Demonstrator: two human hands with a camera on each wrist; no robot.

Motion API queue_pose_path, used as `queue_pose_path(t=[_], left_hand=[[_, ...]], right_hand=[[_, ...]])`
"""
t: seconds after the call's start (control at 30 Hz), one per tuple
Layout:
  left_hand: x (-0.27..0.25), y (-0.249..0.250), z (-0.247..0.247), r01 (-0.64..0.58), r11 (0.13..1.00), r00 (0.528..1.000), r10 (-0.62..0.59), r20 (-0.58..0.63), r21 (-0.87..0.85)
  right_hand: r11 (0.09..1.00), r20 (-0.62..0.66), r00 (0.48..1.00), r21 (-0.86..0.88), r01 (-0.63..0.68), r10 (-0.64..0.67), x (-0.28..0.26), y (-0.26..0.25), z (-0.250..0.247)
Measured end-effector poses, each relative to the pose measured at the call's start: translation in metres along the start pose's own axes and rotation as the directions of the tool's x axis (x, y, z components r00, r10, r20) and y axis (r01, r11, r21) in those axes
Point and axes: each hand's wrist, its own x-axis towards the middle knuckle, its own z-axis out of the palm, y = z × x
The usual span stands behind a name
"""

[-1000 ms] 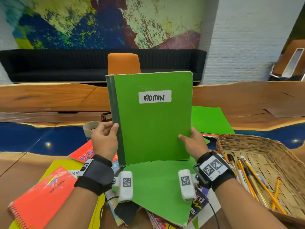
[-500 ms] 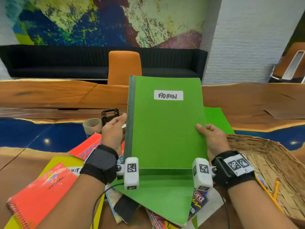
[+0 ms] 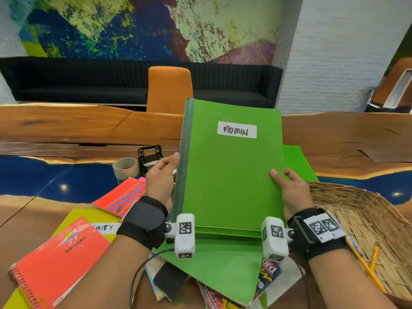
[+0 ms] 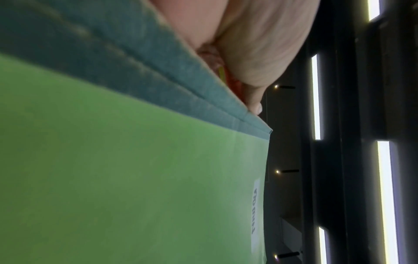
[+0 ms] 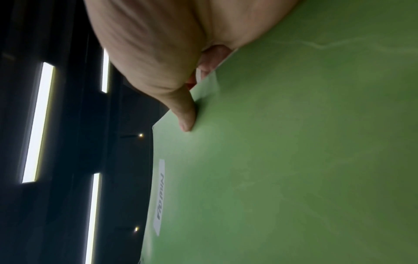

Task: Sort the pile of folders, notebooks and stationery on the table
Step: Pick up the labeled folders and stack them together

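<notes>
A green folder (image 3: 229, 170) labelled ADMIN, with a dark green spine, stands tilted above the pile, held between both hands. My left hand (image 3: 161, 179) grips its spine edge, thumb on the front. My right hand (image 3: 289, 189) pinches the opposite edge, thumb (image 5: 184, 114) pressed on the cover (image 5: 294, 160). The left wrist view shows the spine (image 4: 135, 75) against my palm. Under it lie another green folder (image 3: 218, 264), a red spiral notebook (image 3: 60, 262), a red steno pad (image 3: 123, 197), a yellow folder (image 3: 89, 217) and magazines (image 3: 267, 275).
A wicker basket (image 3: 361, 221) with pencils (image 3: 365, 268) sits at the right. A tape roll (image 3: 124, 167) and a black punch (image 3: 149, 156) stand behind the pile. A green sheet (image 3: 296, 161) lies behind the folder. An orange chair (image 3: 169, 90) faces the wooden table's (image 3: 66, 123) far side.
The ADMIN folder has moved right and lowered, leaning back from upright. Both hands travelled with it, keeping their hold on its edges.
</notes>
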Motion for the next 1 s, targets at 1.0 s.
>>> queue_pose_path(t=[1.0], left_hand=[[0.005, 0.000, -0.022, -0.187, 0.973, 0.973, 0.203, -0.109, 0.138]], right_hand=[[0.992, -0.066, 0.997, -0.121, 0.027, -0.035, 0.019, 0.018, -0.012]])
